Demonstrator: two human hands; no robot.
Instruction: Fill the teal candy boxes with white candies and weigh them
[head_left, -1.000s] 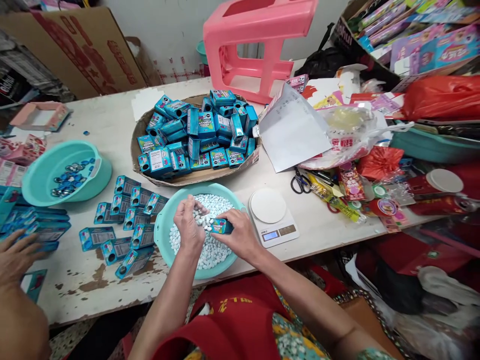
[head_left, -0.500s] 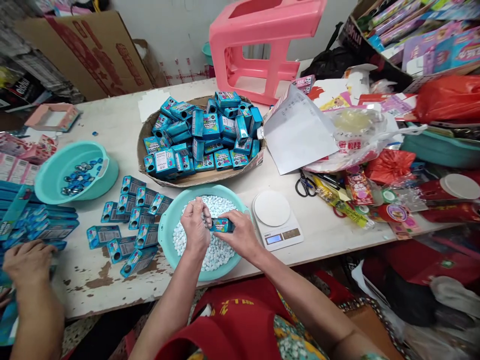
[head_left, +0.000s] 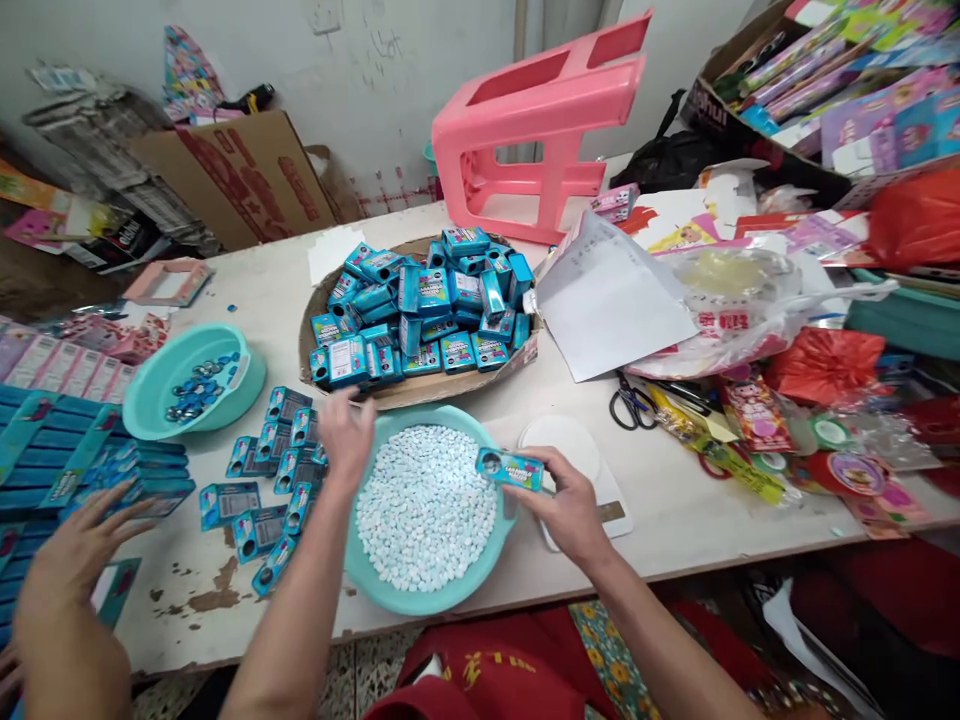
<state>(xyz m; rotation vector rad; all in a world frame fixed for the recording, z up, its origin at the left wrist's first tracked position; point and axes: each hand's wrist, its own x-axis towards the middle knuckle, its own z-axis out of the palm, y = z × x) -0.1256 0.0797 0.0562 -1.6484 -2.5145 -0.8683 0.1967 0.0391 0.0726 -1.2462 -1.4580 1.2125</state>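
Observation:
My right hand (head_left: 566,505) grips a small blue candy box (head_left: 511,469) by its end, over the right rim of a turquoise basin (head_left: 357,548). A round hole shows in the box's near-left end. White and pale blue candies (head_left: 427,510) fill the basin. My left hand (head_left: 347,435) is over the basin's upper left rim, beside the standing blue boxes (head_left: 259,530) and just below the cardboard tray (head_left: 420,390) heaped with more blue boxes (head_left: 431,290). Motion smears its fingers, so I cannot see whether they hold anything.
A white kitchen scale (head_left: 562,440) stands right of the basin, partly behind my right hand. Scissors (head_left: 634,402) lie beyond it. A smaller turquoise basin (head_left: 251,385) holds shiny blue pieces. At left, a co-worker's hand (head_left: 82,540) reaches over stacked blue boxes. A pink stool (head_left: 540,125) lies behind.
My hands, together over the candies before, are now apart. The left has moved left and up; the right has carried the candy box rightward. The co-worker's fingers have spread. The view has shifted.

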